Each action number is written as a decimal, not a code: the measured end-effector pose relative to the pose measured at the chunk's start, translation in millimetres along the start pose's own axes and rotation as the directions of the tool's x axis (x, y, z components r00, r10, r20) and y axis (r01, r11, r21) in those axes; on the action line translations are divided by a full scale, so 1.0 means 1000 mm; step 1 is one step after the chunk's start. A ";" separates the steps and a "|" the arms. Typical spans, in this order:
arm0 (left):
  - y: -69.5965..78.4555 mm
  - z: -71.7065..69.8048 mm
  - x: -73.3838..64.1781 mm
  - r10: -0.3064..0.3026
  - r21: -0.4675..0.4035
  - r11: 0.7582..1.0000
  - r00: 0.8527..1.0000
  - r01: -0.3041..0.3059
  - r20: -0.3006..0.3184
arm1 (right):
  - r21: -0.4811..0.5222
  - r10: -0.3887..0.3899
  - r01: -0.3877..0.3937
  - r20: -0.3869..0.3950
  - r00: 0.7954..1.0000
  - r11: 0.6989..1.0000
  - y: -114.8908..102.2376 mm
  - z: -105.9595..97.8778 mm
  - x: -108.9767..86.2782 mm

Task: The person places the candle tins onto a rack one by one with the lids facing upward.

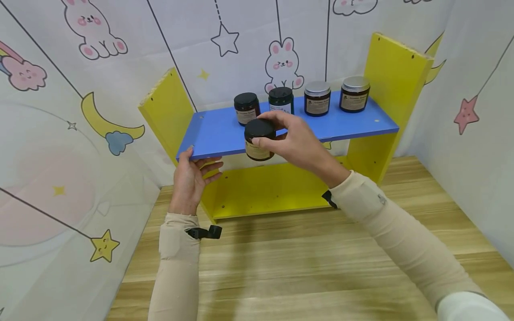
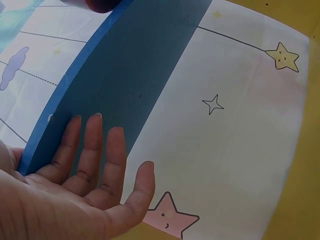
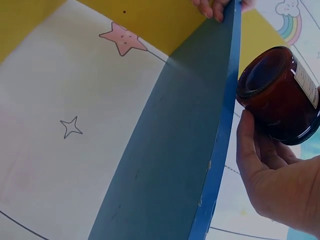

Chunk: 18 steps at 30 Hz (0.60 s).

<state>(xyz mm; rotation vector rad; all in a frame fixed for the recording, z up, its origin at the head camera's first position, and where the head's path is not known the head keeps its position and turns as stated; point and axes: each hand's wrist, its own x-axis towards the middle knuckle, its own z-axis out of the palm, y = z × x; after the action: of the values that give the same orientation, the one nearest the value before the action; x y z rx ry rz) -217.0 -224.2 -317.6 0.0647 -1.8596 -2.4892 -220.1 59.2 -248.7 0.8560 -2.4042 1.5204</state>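
An amber glass jar (image 1: 259,152) with a black lid and a tan label is held by my right hand (image 1: 299,142), thumb in front and fingers behind. In the head view it overlaps the front edge of the blue shelf board (image 1: 218,133); the right wrist view shows the jar's round base (image 3: 265,75) close beside that edge. My left hand (image 1: 190,180) grips the board's front left corner, thumb on top and the other fingers underneath. From below, the left wrist view shows those fingers (image 2: 116,155) spread and fairly straight under the board.
Two black-lidded jars, one amber (image 1: 246,108) and one dark green (image 1: 281,100), stand on the shelf. To their right are two silver-lidded amber jars (image 1: 317,99). Yellow side panels (image 1: 395,84) rise at both ends. A wooden tabletop (image 1: 281,258) lies below.
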 end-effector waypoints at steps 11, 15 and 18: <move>0.000 0.000 0.000 -0.006 0.010 1.000 1.000 0.006 -0.007 | -0.047 0.032 -0.029 0.046 0.998 0.998 0.004 -0.003 0.018; 0.000 0.000 0.000 -0.005 0.011 1.000 1.000 0.005 -0.005 | -0.078 0.052 -0.046 0.073 0.996 0.996 0.003 -0.005 0.025; 0.000 0.000 0.000 -0.003 0.014 1.000 1.000 0.003 -0.004 | -0.125 0.070 -0.059 0.093 0.993 0.990 -0.001 -0.006 0.029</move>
<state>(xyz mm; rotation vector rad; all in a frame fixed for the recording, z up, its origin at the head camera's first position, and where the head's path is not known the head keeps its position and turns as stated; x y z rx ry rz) -217.3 -224.1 -317.7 0.0733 -1.8775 -2.4762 -244.2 53.1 -233.0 0.8530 -2.5875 1.3659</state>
